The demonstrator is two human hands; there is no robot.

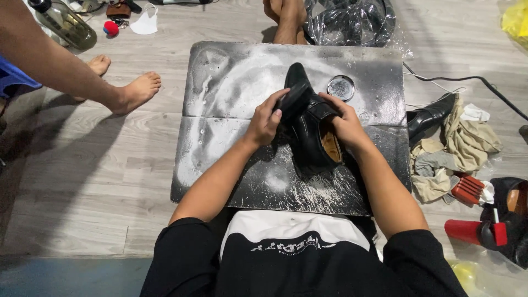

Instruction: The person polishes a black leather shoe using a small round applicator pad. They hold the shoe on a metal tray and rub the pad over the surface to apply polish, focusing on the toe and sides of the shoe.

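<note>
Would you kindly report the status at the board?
Left hand and right hand grip black shoe over board. Open tin beside it.

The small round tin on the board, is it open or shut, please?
Open: the round tin on the dark board has no lid on, and its greyish inside shows.

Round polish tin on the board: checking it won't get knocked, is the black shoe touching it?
Apart. The head view shows a strip of bare board between the round tin and the black shoe.
</note>
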